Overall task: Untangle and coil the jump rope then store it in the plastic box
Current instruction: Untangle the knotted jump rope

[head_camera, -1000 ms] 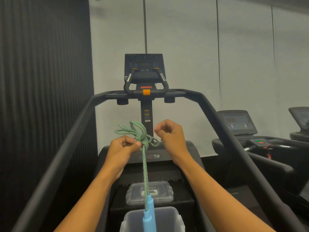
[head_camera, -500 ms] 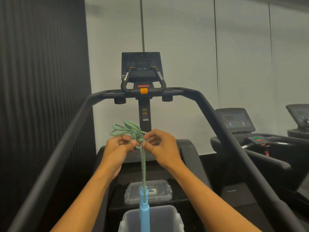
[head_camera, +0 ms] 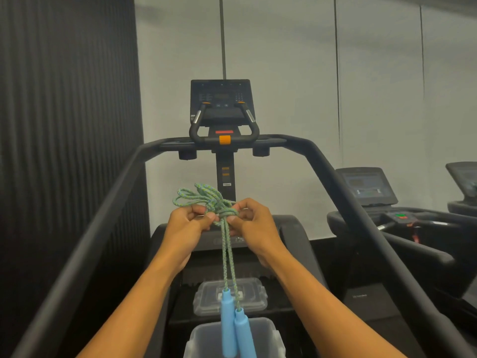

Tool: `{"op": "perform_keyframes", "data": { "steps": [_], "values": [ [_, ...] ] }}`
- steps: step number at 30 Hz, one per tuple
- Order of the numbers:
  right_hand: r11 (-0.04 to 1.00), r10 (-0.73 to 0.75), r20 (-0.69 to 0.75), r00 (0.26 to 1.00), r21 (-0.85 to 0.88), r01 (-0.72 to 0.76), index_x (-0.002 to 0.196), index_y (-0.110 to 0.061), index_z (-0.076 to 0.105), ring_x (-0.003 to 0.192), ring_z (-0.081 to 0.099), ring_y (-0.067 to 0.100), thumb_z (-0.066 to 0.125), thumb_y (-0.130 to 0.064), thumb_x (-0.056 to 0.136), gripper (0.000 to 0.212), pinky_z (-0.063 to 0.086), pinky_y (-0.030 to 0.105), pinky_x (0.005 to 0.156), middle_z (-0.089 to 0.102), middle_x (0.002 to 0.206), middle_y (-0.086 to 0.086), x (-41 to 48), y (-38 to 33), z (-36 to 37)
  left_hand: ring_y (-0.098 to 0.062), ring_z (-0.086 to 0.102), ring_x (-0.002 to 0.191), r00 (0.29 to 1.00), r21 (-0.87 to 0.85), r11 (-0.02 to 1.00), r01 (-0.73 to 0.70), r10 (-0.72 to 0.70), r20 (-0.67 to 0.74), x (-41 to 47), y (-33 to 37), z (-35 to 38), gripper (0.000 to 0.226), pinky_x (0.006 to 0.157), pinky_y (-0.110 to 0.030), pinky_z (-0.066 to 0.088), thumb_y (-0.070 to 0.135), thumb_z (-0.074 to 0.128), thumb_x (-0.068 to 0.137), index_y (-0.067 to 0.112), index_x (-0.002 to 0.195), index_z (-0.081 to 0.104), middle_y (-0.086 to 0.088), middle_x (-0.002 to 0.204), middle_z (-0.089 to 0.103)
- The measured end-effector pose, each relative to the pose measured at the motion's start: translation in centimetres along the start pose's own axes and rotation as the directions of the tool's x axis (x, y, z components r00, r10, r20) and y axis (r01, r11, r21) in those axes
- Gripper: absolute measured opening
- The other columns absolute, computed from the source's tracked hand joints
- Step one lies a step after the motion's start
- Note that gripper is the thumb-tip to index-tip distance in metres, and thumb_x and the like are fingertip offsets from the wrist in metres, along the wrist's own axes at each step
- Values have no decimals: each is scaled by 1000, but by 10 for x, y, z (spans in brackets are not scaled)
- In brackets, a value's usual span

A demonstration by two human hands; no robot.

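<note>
Left hand [head_camera: 186, 228] and right hand [head_camera: 254, 224] close together mid-scene, fingertips of both pinched on knot of jump rope [head_camera: 224, 213]. Loops fan up and left above grip. Two strands hang down between hands; blue handles [head_camera: 233, 329] dangle over open plastic box [head_camera: 273, 339] at near edge. Lid [head_camera: 255, 293] just beyond box.
</note>
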State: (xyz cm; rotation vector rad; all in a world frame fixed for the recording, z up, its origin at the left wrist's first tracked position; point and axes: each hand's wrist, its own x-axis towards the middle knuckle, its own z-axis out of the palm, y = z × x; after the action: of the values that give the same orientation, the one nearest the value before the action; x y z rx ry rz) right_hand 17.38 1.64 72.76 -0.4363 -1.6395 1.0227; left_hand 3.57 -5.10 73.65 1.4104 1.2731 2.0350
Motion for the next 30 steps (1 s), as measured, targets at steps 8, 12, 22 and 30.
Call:
{"op": "perform_keyframes", "data": {
  "steps": [8,12,22,30],
  "values": [
    [990,115,34,993,81,-118,94,-11,48,84,78,33,49,8,97,19,63,51,80,76,97,23,1,2,-2,-18,68,80,997,119,993,-26,17,78,6,-9,2,21,63,-22,47,-6,61,93,11,86,51,-11,85,73],
    [984,133,21,991,117,-134,95,-10,47,84,77,37,49,11,95,21,64,41,68,75,100,25,3,3,-2,-13,71,77,996,128,991,-30,19,84,6,-9,3,23,60,-19,47,-6,60,94,12,84,50,-8,83,73],
    [895,264,-15,964,375,-239,102,-12,44,74,77,35,44,2,104,14,64,40,65,69,98,24,11,15,-7,-11,68,76,999,116,993,-24,19,48,6,-11,6,20,68,-27,47,0,61,95,15,85,51,-3,86,74],
    [960,265,-331,906,0,-281,121,-16,51,84,58,17,55,-4,93,31,44,27,63,61,103,5,14,19,-16,-17,70,82,998,56,998,-30,27,59,4,-8,11,25,69,-23,55,-6,57,96,11,78,54,-8,90,73]
  ]
}}
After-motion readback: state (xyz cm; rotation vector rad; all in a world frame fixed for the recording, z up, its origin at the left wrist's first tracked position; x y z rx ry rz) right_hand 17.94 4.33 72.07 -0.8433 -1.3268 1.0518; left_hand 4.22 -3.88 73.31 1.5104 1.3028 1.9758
